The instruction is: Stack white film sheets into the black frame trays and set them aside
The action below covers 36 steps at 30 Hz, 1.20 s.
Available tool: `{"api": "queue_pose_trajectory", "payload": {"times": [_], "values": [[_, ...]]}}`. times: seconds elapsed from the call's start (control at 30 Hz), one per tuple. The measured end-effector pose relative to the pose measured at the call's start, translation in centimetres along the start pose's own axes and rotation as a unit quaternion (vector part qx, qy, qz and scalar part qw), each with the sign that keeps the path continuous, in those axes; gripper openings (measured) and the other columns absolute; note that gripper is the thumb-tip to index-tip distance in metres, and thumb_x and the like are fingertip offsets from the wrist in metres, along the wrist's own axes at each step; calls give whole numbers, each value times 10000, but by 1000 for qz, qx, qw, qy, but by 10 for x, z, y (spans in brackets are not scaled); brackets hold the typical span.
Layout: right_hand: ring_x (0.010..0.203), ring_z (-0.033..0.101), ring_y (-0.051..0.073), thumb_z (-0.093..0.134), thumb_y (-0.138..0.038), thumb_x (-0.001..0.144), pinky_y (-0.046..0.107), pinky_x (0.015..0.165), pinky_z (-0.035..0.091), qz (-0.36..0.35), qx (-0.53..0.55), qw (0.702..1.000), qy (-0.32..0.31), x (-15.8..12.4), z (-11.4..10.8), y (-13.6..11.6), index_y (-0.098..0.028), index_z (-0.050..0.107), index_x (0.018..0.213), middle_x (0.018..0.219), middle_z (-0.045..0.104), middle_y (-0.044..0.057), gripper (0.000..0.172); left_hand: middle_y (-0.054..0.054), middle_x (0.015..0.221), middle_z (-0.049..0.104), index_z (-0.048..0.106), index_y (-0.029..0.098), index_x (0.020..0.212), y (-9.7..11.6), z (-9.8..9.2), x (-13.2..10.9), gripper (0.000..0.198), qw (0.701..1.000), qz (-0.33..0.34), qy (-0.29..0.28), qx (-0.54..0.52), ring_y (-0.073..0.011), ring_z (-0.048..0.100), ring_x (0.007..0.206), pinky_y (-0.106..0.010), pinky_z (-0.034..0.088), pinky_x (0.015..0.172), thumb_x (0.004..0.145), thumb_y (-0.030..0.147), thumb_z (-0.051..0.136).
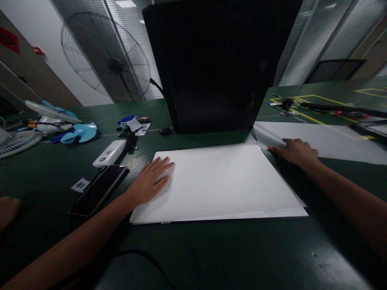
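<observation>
Dark green surface (pixel 193 253), left side: small white rectangular paper tag (pixel 75 187), bold black digits 8 and 1; 81 or 18, depending on way up. Just beyond, white rounded plastic block (pixel 110 153): tiny dark characters, unclear. Far left, red panel (pixel 9 40): dark mark, illegible.

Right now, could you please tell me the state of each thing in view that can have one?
Left hand: fingers spread, palm down on middle white sheet
Right hand: at right-hand white sheet, grip unclear
Middle white sheet: flat
Right-hand white sheet: left end curled
Smartphone: face up, screen dark
Black panel: upright
Caged fan: blade motion unclear
</observation>
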State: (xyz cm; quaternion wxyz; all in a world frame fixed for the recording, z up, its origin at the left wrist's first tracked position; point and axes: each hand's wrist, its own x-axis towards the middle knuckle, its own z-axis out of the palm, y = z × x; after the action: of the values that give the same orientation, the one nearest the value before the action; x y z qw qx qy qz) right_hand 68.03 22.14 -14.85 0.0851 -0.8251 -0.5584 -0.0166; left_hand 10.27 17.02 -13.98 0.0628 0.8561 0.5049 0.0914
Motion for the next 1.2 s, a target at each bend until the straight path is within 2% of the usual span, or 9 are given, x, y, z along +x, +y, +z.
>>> {"api": "queue_pose_trajectory", "payload": {"times": [0.2, 0.37, 0.53, 0.6, 0.7, 0.83, 0.97, 1.07, 1.2], "values": [[1164, 655, 394, 637, -456, 909, 528, 998, 497, 66, 154, 982, 91, -4, -14, 9, -167, 706, 1352, 1233, 719, 227, 534, -58, 1729, 350, 482, 280, 1599, 2, -2, 0, 581, 1000, 6, 0, 0, -340, 261, 1621, -645, 243, 1291, 1077, 508, 370], [1052, 736, 288, 546, -379, 936, 417, 874, 606, 114, 341, 915, 184, -7, -16, 1, -60, 602, 1403, 1273, 709, 235, 567, -41, 1727, 358, 486, 301, 1595, 1, -1, 0, 565, 1000, 0, 1, 0, -344, 272, 1617, -649, 250, 1287, 1073, 492, 389], [1126, 733, 277, 515, -311, 950, 427, 846, 640, 18, 472, 826, 307, -35, -20, -28, -135, 453, 1531, 1429, 643, 196, 610, -43, 1733, 348, 487, 293, 1595, 0, 0, 0, 564, 1000, -3, 2, -6, -341, 253, 1623, -635, 239, 1296, 1073, 486, 393], [1121, 729, 330, 565, -367, 962, 496, 885, 632, -46, 425, 837, 341, -55, -24, -41, -145, 567, 1468, 1344, 692, 197, 553, -44, 1733, 348, 488, 292, 1595, 0, 1, 0, 564, 1000, -3, 1, -6, -339, 249, 1625, -630, 234, 1299, 1075, 485, 390], [1156, 707, 342, 591, -384, 971, 534, 996, 597, -232, 282, 893, 262, -84, -27, -57, -220, 714, 1327, 1284, 725, 155, 411, -41, 1735, 344, 482, 301, 1599, 0, 0, 0, 568, 1000, -3, -1, -8, -340, 251, 1624, -637, 233, 1296, 1076, 501, 384], [1054, 728, 274, 565, -247, 949, 510, 925, 628, -510, 163, 844, 39, -112, -25, -81, -332, 758, 1275, 1214, 766, 38, 389, -36, 1737, 338, 479, 301, 1599, 1, -2, -1, 570, 1000, -4, -3, -9, -339, 246, 1626, -641, 225, 1297, 1073, 498, 381], [1038, 724, 274, 582, -282, 969, 496, 867, 644, -529, 129, 839, -23, -133, -23, -103, -305, 724, 1362, 1227, 768, 56, 419, -43, 1737, 338, 470, 289, 1604, 1, -1, -1, 587, 1000, -6, -1, -13, -339, 246, 1626, -647, 221, 1297, 1074, 520, 369], [1190, 694, 292, 554, -411, 1029, 521, 974, 617, -524, 155, 835, -65, -151, -30, -114, -325, 584, 1532, 1403, 691, 71, 511, -51, 1727, 359, 439, 272, 1624, 0, -1, -1, 647, 999, -13, 2, -30, -329, 255, 1624, -628, 220, 1304, 1080, 598, 307], [1487, 486, 282, 587, -591, 1006, 487, 1182, 493, -592, 214, 758, -168, -168, -41, -118, -388, 232, 1701, 1707, 338, 39, 806, -86, 1725, 359, 352, 218, 1665, 3, -2, -2, 770, 998, -33, 4, -47, -313, 243, 1629, -591, 199, 1320, 1070, 687, 220]]}}
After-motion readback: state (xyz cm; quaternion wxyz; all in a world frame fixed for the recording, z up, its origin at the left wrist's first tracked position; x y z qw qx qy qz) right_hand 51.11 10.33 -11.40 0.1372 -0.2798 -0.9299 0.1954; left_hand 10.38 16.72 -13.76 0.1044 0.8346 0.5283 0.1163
